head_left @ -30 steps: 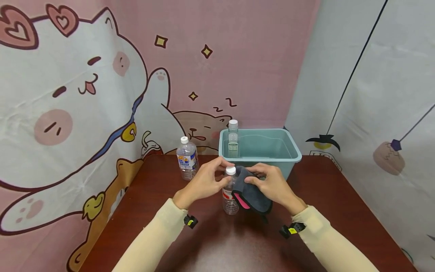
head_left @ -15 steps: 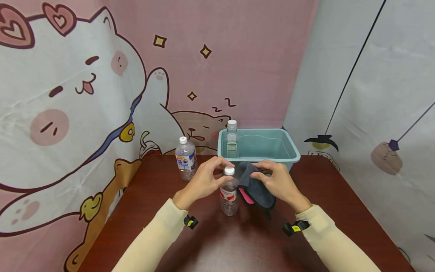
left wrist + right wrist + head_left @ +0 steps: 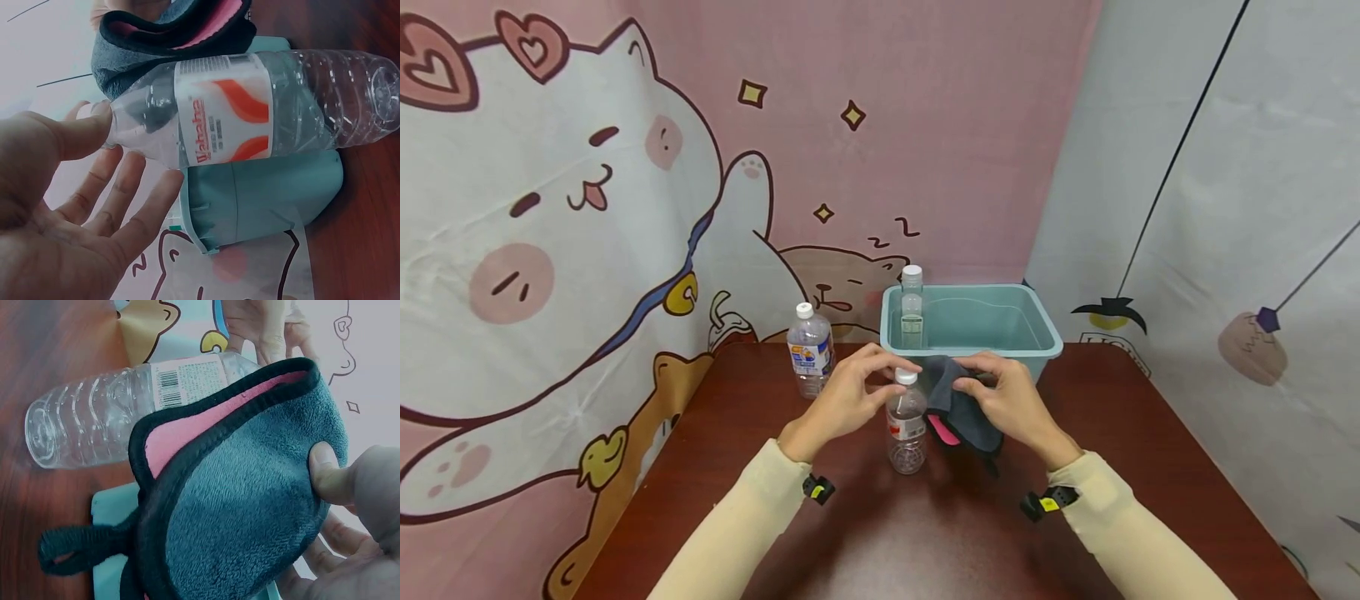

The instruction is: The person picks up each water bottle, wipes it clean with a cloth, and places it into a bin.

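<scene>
A clear plastic bottle (image 3: 907, 450) with a white cap and a red-and-white label (image 3: 225, 109) stands upright on the table. My left hand (image 3: 846, 390) pinches its cap (image 3: 94, 112) between thumb and index finger, the other fingers spread below. Just right of the bottle, my right hand (image 3: 1011, 402) grips a dark grey plush cleaning cloth (image 3: 250, 487), thumb on one face and fingers behind. The cloth has black edging, a pink inner side (image 3: 181, 434) and a black hanging loop (image 3: 81, 550). It hangs folded, its edge beside the bottle's shoulder.
Behind the hands stands a pale teal plastic bin (image 3: 1045, 337), with a clear white-capped bottle (image 3: 912, 308) upright at its left end. Another clear bottle (image 3: 811, 358) with a blue-and-white label is at the back left of the brown table (image 3: 730, 467). A cartoon-printed curtain (image 3: 970, 150) hangs behind.
The cloth, first overlapping the bottle's front, has shifted right and back with my right hand. The bottle has turned, so its red label mark now faces further left; my left hand keeps the cap.
</scene>
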`<action>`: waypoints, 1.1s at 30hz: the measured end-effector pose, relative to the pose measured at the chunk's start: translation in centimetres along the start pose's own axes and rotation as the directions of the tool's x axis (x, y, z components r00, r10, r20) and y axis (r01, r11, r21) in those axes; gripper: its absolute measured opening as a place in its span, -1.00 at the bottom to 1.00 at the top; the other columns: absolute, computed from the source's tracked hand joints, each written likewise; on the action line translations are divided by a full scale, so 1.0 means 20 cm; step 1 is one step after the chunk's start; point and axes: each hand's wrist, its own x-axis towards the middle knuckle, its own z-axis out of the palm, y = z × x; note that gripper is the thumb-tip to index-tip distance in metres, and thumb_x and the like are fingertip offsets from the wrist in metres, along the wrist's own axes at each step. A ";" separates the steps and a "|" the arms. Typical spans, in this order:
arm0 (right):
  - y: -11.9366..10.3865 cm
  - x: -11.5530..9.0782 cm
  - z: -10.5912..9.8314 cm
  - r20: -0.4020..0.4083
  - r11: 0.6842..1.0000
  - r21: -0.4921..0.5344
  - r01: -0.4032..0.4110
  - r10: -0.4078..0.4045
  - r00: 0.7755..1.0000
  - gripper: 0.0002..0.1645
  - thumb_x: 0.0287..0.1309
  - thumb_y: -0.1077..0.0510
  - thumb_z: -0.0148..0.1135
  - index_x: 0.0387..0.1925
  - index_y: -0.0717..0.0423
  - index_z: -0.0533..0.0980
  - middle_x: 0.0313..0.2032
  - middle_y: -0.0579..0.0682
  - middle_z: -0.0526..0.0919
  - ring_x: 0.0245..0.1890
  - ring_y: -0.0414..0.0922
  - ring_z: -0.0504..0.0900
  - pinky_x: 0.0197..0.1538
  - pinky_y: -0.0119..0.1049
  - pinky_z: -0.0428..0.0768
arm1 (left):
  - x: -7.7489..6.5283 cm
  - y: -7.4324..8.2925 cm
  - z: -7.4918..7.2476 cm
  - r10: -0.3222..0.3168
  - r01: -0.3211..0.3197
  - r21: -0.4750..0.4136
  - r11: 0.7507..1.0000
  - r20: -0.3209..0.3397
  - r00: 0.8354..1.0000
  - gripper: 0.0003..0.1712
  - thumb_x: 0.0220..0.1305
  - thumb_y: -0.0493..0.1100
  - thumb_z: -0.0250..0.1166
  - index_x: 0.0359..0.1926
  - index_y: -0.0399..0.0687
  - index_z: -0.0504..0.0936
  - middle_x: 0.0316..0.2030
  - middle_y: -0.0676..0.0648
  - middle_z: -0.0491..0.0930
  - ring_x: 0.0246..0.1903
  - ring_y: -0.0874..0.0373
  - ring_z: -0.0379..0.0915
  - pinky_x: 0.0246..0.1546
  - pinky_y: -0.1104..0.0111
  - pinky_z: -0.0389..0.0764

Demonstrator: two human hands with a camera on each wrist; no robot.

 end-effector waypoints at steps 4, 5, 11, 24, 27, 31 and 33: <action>-0.01 0.01 0.04 0.001 1.000 0.018 -0.014 0.014 1.000 -0.62 0.51 0.23 0.59 0.28 0.09 0.85 0.12 0.08 0.94 0.11 0.06 0.91 0.13 -0.44 0.83 | 0.00 0.00 0.00 0.018 -0.018 -0.012 1.000 -0.002 1.000 -0.56 0.55 -0.30 0.57 0.32 0.16 0.88 0.11 -0.04 0.76 0.09 0.03 0.84 0.07 0.21 0.86; -0.02 0.02 0.05 0.002 1.000 0.022 -0.018 0.018 1.000 -0.62 0.51 0.23 0.59 0.29 0.08 0.84 0.13 0.08 0.93 0.11 0.06 0.91 0.13 -0.42 0.84 | 0.00 -0.01 0.00 0.021 -0.021 -0.014 1.000 -0.001 1.000 -0.56 0.54 -0.30 0.57 0.33 0.16 0.87 0.12 -0.04 0.77 0.10 0.02 0.84 0.11 0.16 0.87; -0.04 0.03 0.13 0.037 0.998 0.051 -0.035 0.033 0.999 -0.59 0.58 0.17 0.54 0.36 0.07 0.81 0.20 0.07 0.90 0.16 0.07 0.92 0.17 -0.14 0.90 | 0.00 -0.01 0.01 0.032 -0.032 -0.010 0.999 -0.006 0.999 -0.49 0.48 -0.29 0.64 0.36 0.15 0.85 0.18 -0.04 0.80 0.14 0.03 0.85 0.28 0.08 0.86; -0.07 -0.03 0.20 0.180 0.996 0.063 -0.058 0.046 0.983 -0.39 0.73 -0.02 0.38 0.63 0.00 0.60 0.54 0.07 0.69 0.58 0.20 0.67 0.47 0.33 0.74 | 0.01 -0.03 0.02 0.011 -0.012 -0.049 0.999 -0.020 1.000 -0.48 0.44 -0.33 0.64 0.35 -0.04 0.76 0.26 -0.10 0.85 0.18 -0.08 0.91 0.32 0.09 0.88; -0.06 -0.04 0.20 0.206 0.996 0.074 -0.054 0.038 0.978 -0.30 0.71 -0.03 0.42 0.70 0.01 0.52 0.59 0.09 0.65 0.63 0.23 0.62 0.50 0.37 0.71 | 0.02 -0.03 0.02 0.007 -0.008 -0.049 0.999 -0.020 1.000 -0.47 0.44 -0.34 0.65 0.36 -0.03 0.77 0.26 -0.09 0.85 0.18 -0.05 0.91 0.32 0.09 0.87; -0.05 -0.05 0.19 0.224 0.997 0.071 -0.043 0.027 0.974 -0.21 0.65 -0.01 0.47 0.73 0.03 0.47 0.61 0.10 0.64 0.63 0.24 0.62 0.51 0.36 0.70 | 0.02 -0.03 0.02 -0.018 0.018 -0.055 0.998 -0.013 1.000 -0.46 0.44 -0.32 0.65 0.37 0.00 0.78 0.27 -0.07 0.85 0.19 0.00 0.90 0.30 0.12 0.88; -0.04 -0.05 0.19 0.226 0.997 0.065 -0.035 0.019 0.974 -0.19 0.62 0.01 0.50 0.73 0.04 0.47 0.61 0.11 0.65 0.62 0.23 0.63 0.50 0.33 0.72 | 0.02 -0.03 0.03 -0.033 0.033 -0.061 0.998 -0.007 0.999 -0.47 0.46 -0.31 0.64 0.37 0.02 0.78 0.28 -0.05 0.85 0.21 0.01 0.90 0.27 0.15 0.89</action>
